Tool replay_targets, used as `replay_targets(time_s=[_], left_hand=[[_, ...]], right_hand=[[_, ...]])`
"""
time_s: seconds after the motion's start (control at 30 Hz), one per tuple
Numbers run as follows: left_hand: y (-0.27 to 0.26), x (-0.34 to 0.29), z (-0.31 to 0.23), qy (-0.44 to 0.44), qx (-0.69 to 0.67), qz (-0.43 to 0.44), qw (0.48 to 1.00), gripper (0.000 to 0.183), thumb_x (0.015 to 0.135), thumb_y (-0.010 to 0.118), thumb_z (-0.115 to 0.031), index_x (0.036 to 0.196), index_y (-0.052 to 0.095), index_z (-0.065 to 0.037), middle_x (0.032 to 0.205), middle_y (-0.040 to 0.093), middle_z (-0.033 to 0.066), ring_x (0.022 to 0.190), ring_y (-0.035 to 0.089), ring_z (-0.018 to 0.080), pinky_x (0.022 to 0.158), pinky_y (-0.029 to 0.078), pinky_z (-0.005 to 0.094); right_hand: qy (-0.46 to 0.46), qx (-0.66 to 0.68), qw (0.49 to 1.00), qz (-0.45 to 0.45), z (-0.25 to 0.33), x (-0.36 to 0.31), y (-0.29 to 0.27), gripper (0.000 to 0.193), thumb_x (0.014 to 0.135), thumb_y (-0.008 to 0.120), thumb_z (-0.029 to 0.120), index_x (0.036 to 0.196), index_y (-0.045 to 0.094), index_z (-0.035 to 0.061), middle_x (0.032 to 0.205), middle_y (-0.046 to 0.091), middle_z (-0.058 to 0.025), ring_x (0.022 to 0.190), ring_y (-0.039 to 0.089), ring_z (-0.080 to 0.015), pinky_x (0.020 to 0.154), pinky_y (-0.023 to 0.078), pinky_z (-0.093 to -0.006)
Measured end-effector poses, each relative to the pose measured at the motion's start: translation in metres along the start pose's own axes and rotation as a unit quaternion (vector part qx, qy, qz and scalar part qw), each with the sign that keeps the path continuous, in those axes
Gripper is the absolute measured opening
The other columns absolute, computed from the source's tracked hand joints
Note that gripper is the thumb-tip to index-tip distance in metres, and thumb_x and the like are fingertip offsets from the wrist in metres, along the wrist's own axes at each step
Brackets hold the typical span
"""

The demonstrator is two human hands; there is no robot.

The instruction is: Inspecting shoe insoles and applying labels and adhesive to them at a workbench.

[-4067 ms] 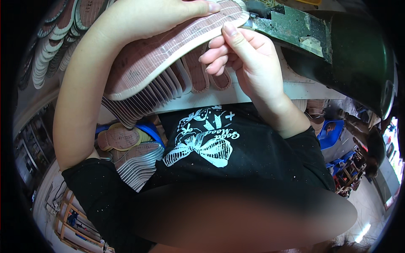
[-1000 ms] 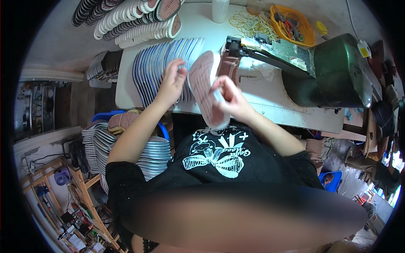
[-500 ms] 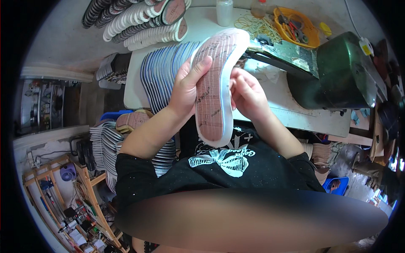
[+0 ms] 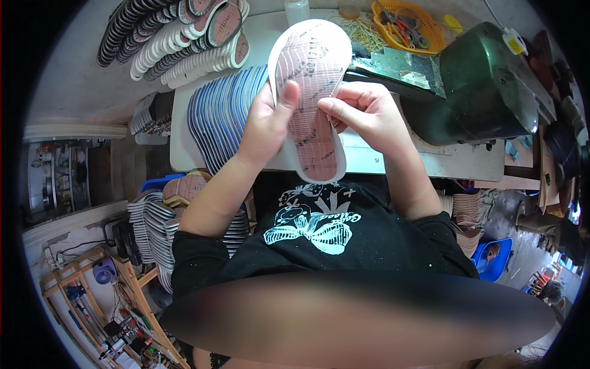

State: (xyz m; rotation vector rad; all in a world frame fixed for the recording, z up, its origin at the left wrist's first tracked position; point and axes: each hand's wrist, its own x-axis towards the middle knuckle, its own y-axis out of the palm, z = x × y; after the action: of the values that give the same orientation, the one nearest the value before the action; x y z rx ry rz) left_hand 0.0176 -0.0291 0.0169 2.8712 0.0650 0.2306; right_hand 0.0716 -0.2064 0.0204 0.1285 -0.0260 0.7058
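While the white-rimmed pink sole (image 4: pixel 314 132) is held up at the frame's upper centre, the left grip (image 4: pixel 267 126) clasps its left edge and the right grip (image 4: pixel 369 114) pinches its right; beyond, blue-edged soles (image 4: pixel 215 117) line the bench (image 4: pixel 430 163), left of a green machine (image 4: pixel 491 86).

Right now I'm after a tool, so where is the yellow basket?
In the head view, the yellow basket is at the top, right of centre, just right of the tangled yellow bands and beyond the green machine's arm.
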Motion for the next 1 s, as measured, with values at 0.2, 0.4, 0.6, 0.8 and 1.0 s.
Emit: replay_targets(time_s=[0.2,0.4,0.6,0.8,1.0], left_hand=[[0.002,0.014,0.006,0.018,0.069,-0.016,0.997,0.065,0.074,0.076,-0.014,0.125,0.041,0.006,0.111,0.058,0.0121,0.101,0.057,0.0171,0.09,0.045,0.03],[0.014,0.017,0.004,-0.011,-0.045,0.003,0.999,0.064,0.071,0.078,-0.012,0.123,0.044,0.004,0.111,0.058,0.0111,0.099,0.057,0.0158,0.088,0.046,0.0283],[0.015,0.026,0.016,0.185,0.282,-0.119,0.934,0.055,0.072,0.077,-0.01,0.113,0.045,0.007,0.102,0.061,0.0157,0.091,0.061,0.0212,0.082,0.049,0.0319],[-0.009,0.055,0.052,0.051,0.052,-0.124,0.99,0.039,0.082,0.065,-0.011,0.112,0.049,0.008,0.106,0.061,0.0146,0.093,0.061,0.0195,0.084,0.047,0.0291],[-0.016,0.09,0.074,-0.001,0.003,-0.088,0.996,0.023,0.08,0.065,-0.01,0.096,0.066,0.008,0.096,0.065,0.0134,0.087,0.062,0.0167,0.076,0.049,0.0288]], right_hand=[[0.022,-0.032,0.998,0.04,-0.002,-0.003,0.007,0.012,0.087,0.064,0.009,0.083,0.063,-0.002,0.071,0.063,-0.0033,0.063,0.061,-0.0081,0.057,0.05,-0.0216],[0.057,0.182,0.972,0.141,-0.042,0.002,-0.007,0.017,0.084,0.068,0.014,0.085,0.064,-0.0022,0.076,0.066,-0.0085,0.065,0.066,-0.0152,0.061,0.053,-0.0249],[0.05,0.02,0.997,0.055,-0.031,0.007,-0.008,0.025,0.086,0.067,0.023,0.076,0.068,0.0007,0.063,0.06,-0.0004,0.056,0.056,-0.0056,0.054,0.047,-0.0204],[0.059,-0.017,0.998,-0.02,-0.039,0.027,-0.014,0.024,0.085,0.067,0.022,0.073,0.067,0.0007,0.056,0.054,0.0033,0.048,0.044,-0.002,0.046,0.034,-0.018],[0.063,-0.071,0.99,-0.104,-0.061,0.042,-0.034,0.022,0.083,0.07,0.021,0.075,0.067,0.0005,0.062,0.056,0.0028,0.054,0.045,-0.0015,0.049,0.034,-0.0177]])
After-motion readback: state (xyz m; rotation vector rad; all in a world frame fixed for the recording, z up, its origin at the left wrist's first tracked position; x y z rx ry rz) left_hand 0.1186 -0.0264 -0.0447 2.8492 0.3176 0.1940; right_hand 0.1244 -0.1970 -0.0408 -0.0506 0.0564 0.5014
